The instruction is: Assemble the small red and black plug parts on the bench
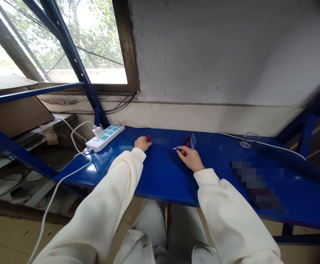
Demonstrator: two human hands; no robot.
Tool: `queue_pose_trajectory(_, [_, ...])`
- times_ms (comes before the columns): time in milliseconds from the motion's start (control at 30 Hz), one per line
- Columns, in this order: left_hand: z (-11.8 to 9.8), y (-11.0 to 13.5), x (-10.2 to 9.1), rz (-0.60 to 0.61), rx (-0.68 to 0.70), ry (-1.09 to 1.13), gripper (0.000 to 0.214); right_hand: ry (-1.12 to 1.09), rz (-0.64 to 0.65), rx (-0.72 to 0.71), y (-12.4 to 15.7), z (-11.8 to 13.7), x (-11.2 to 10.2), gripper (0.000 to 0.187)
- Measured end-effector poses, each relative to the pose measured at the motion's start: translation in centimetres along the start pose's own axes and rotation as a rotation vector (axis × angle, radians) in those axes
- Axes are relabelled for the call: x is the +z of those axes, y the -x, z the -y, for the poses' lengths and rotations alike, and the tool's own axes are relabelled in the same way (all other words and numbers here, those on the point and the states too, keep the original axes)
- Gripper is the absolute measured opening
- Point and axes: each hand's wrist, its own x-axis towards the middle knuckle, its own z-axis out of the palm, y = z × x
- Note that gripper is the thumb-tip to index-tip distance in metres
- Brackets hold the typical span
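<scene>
Both my arms, in cream sleeves, reach onto a blue table (pixel 162 176). My left hand (pixel 142 143) is closed in a fist around a small red thing (pixel 148 138) whose tip pokes out. My right hand (pixel 189 157) pinches a thin white stick-like thing (pixel 174 148) that points left. Just beyond my right hand stand a red pen-like thing (pixel 188 140) and a small cluster of clear little vials (pixel 192 141). A row of tiny dark bits (pixel 205 140) lies to their right.
A white power strip (pixel 105 136) with a plugged-in charger and white cables lies at the table's left end. A clear glass dish (pixel 248 139) sits at the far right, with a white cable behind it. A window and blue shelf frame rise at the left.
</scene>
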Motion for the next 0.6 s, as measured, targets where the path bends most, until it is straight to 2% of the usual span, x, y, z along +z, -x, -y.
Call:
queue_pose_trajectory(100, [-0.3,0.0,0.0,0.008,-0.009,-0.046,0.014,0.008,-0.08,0.008,0.0,0.0,0.0,0.035])
queue_pose_trajectory(233, [-0.9,0.1,-0.3,0.022,-0.058,-0.092,0.014,0.009,-0.337,0.036,0.0,0.2,-0.4,0.03])
queue_pose_trajectory(300, [-1.1,0.3,-0.6,0.044,-0.082,-0.102,0.019,0.044,-0.466,0.12,0.0,0.2,-1.1,0.026])
queue_pose_trajectory(367, [-1.2,0.8,-1.2,0.062,-0.104,-0.12,0.03,0.106,-0.525,0.263,-0.1,0.0,-1.8,0.022])
queue_pose_trajectory(400, [-1.3,1.1,-1.5,0.059,-0.111,-0.133,0.036,0.141,-0.514,0.35,-0.2,-0.3,-2.2,0.02])
queue_pose_trajectory(467, [-1.6,2.1,-1.9,0.018,-0.096,-0.147,0.041,0.197,-0.393,0.518,-0.2,-1.0,-2.7,0.017])
queue_pose_trajectory(533, [-2.4,3.5,-2.0,-0.05,-0.021,-0.124,0.033,0.24,-0.218,0.629,-0.3,-1.9,-2.9,0.02])
queue_pose_trajectory(600, [-3.7,5.2,-1.4,-0.117,0.135,-0.061,0.02,0.285,-0.088,0.662,-0.3,-2.5,-2.9,0.024])
